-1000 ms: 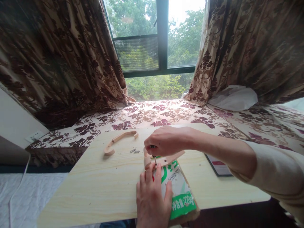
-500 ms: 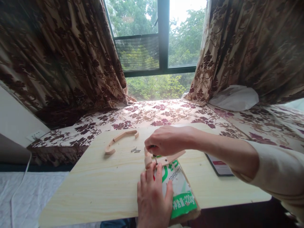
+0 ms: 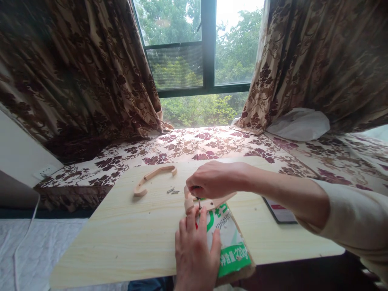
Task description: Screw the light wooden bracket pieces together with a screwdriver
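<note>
My right hand (image 3: 212, 180) is closed around a screwdriver (image 3: 199, 203), its thin shaft pointing down and most of its handle hidden in the fist. Beneath the tip lies a light wooden piece (image 3: 218, 201), partly covered by my hands. My left hand (image 3: 197, 250) rests flat with fingers stretched out, the fingertips at the near edge of the wood. Under the wood and my left hand is a flat package (image 3: 232, 238) printed green and white. To the left stand a curved wooden piece (image 3: 154, 173) and a few small grey metal parts (image 3: 172, 191).
The pale wood-grain table (image 3: 121, 238) carries everything. A phone or tablet (image 3: 280, 212) lies under my right forearm. Behind are a flowered window seat (image 3: 206, 145), curtains (image 3: 106, 81) and a white plastic bag (image 3: 300, 124).
My right hand has shifted very slightly, still on the screwdriver. My left hand and the other things stay where they were.
</note>
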`<state>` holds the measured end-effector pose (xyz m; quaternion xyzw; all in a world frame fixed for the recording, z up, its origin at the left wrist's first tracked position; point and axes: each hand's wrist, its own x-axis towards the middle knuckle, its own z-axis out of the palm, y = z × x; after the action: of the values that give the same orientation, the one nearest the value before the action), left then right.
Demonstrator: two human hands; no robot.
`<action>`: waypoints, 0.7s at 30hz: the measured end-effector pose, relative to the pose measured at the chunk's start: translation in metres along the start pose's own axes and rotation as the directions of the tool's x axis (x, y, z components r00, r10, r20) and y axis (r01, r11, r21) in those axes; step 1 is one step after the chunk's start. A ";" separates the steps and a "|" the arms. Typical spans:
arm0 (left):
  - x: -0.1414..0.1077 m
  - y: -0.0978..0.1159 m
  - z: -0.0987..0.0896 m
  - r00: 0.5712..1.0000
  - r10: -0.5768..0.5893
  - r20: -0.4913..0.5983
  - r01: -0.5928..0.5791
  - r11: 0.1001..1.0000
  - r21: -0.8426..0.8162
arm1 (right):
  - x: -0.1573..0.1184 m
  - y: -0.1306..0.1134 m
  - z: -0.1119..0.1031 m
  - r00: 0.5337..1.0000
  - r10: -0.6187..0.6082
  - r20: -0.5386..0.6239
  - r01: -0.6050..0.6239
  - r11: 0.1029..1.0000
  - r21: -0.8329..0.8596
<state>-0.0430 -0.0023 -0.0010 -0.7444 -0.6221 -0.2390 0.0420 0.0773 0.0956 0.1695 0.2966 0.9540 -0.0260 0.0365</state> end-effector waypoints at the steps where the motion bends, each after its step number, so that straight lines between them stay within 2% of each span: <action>1: 0.000 0.000 0.000 1.000 -0.004 0.001 0.004 1.000 0.001 | 0.000 0.000 0.001 1.000 0.014 0.003 -0.014 1.000 0.001; 7: 0.000 0.001 0.000 1.000 -0.005 0.010 0.005 1.000 -0.008 | 0.001 -0.001 0.001 0.997 0.075 -0.003 -0.075 0.997 -0.027; 13: 0.000 0.008 -0.001 0.997 -0.075 -0.006 0.074 0.996 -0.054 | 0.000 -0.002 0.001 1.000 -0.020 -0.005 0.020 1.000 0.005; 18: 0.000 0.007 0.000 0.998 -0.066 -0.013 0.065 0.997 -0.044 | 0.003 -0.003 0.008 0.995 0.072 -0.067 -0.074 0.997 -0.027; 21: 0.000 0.006 0.001 0.998 -0.061 -0.017 0.060 0.997 -0.041 | 0.003 -0.001 0.006 0.996 0.060 -0.063 -0.061 0.998 -0.020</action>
<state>-0.0369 -0.0037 -0.0001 -0.7239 -0.6388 -0.2594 0.0251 0.0749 0.0957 0.1630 0.3255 0.9455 -0.0052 0.0109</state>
